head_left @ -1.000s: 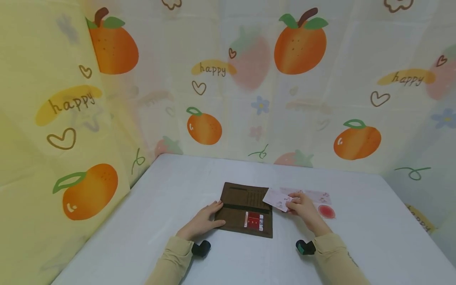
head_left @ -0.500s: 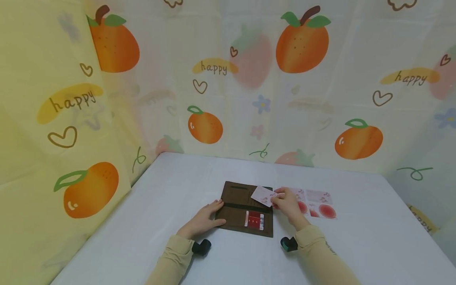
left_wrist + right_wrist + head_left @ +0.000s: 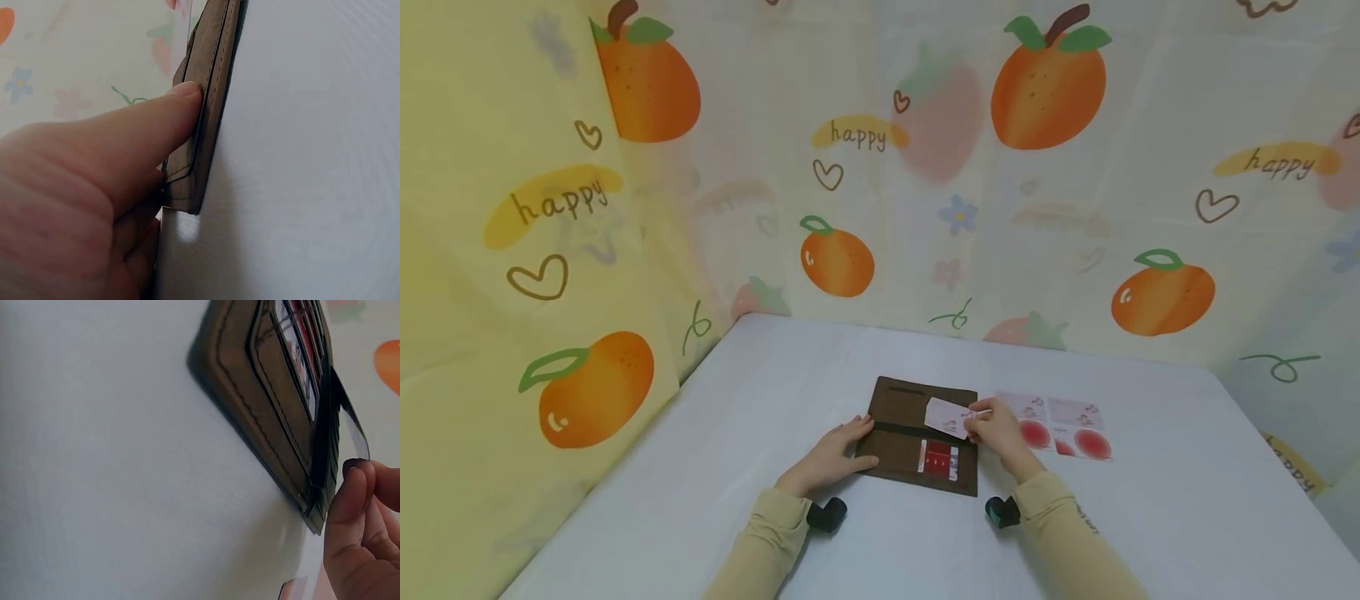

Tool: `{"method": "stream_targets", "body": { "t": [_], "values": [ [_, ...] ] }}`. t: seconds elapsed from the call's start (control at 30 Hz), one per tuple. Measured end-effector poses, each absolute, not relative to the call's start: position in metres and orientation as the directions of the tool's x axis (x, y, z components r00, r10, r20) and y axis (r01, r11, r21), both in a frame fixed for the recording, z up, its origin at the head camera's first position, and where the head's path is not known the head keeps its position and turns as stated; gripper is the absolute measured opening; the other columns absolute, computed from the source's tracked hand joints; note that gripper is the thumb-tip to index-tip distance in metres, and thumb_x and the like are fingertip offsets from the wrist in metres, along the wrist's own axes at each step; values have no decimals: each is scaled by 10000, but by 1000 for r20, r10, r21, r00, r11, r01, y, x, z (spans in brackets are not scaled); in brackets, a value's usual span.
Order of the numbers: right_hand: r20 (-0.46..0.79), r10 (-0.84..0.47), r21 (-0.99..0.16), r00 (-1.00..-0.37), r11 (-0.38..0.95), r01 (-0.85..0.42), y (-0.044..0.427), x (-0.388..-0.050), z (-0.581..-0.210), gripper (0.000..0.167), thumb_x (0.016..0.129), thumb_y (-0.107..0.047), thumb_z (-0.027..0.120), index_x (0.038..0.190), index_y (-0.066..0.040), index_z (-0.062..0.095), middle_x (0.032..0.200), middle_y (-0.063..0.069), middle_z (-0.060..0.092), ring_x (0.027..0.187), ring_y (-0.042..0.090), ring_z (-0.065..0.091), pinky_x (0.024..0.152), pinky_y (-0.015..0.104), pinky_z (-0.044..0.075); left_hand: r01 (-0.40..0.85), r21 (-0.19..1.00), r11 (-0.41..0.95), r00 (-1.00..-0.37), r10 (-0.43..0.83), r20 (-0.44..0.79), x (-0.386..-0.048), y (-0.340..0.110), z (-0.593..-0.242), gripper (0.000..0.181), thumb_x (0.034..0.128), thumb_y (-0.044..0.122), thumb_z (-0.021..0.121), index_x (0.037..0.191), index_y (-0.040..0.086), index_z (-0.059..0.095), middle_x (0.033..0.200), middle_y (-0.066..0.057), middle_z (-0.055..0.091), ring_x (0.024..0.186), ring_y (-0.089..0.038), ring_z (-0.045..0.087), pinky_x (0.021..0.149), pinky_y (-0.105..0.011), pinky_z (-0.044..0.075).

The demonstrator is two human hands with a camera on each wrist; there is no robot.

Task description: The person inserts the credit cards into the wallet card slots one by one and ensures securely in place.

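Observation:
A brown wallet (image 3: 897,407) lies unfolded on the table. My left hand (image 3: 827,458) rests on its left edge, fingers stretched forward and the thumb on the lower half. In the left wrist view the thumb (image 3: 147,122) presses the wallet's face. My right hand (image 3: 1000,437) pinches a pale pink card (image 3: 946,415) by its right end, over the upper half's slots. The right wrist view shows thumb and fingertips on the card's edge (image 3: 357,434), close above the slots. Whether the card's far end is in a slot is hidden. A red and white card (image 3: 937,460) sits in the lower half.
Several cards with pale pink and red prints (image 3: 1075,412) lie in a group right of the wallet, partly behind my right hand. The white table (image 3: 895,546) meets a fruit-printed cloth (image 3: 958,258) at the back and left.
My right hand has carried the pink card left from beside the wallet to over its upper half, then slightly lower. My left hand keeps its place on the wallet. The head view has tilted down slightly.

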State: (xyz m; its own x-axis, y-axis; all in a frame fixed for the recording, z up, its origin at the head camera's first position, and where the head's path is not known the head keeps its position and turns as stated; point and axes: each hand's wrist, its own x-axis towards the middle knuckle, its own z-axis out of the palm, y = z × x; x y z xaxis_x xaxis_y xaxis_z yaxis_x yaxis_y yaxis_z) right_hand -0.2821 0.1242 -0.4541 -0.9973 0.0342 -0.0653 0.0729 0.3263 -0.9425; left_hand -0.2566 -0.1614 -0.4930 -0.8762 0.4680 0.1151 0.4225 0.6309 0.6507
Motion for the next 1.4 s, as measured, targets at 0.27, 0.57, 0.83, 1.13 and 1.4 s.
{"method": "stream_targets", "body": {
  "t": [0.27,0.57,0.83,1.13,1.4],
  "values": [
    [-27,30,-871,-999,490,38,127,-287,-451,270,827,39,622,1083,116,583,722,100,550,557,120,524,540,235,501,411,664,625,-881,461,111,-257,-160,-492,690,880,359,624,1391,-30,371,1468,-142,300,1354,-315,214,1078,-499,160],
    [10,1,-750,-1000,661,-7,121,-296,-447,256,791,44,636,1044,80,645,808,135,593,679,198,531,610,287,486,395,662,637,-887,451,96,-256,-161,-493,697,873,374,628,1400,-3,373,1477,-109,292,1360,-291,205,1082,-490,158],
    [67,-67,-638,-996,764,-94,111,-298,-442,281,805,59,565,1075,122,611,929,209,630,805,272,559,749,391,493,400,655,641,-885,455,96,-257,-161,-495,696,880,382,617,1404,-1,365,1481,-99,286,1364,-275,202,1087,-473,155],
    [98,-103,-677,-990,722,-142,119,-321,-479,381,821,-11,599,1181,104,551,927,155,607,795,239,534,730,361,484,397,644,654,-888,453,87,-256,-160,-493,691,885,378,612,1410,6,358,1484,-94,280,1365,-263,200,1091,-458,154],
    [-13,-19,-818,-1000,576,0,126,-310,-475,441,818,-22,572,1204,159,460,910,207,590,813,290,571,697,370,496,395,653,646,-887,453,88,-256,-160,-494,693,883,378,614,1407,2,361,1482,-99,284,1364,-268,202,1087,-472,156]
  ]
}}
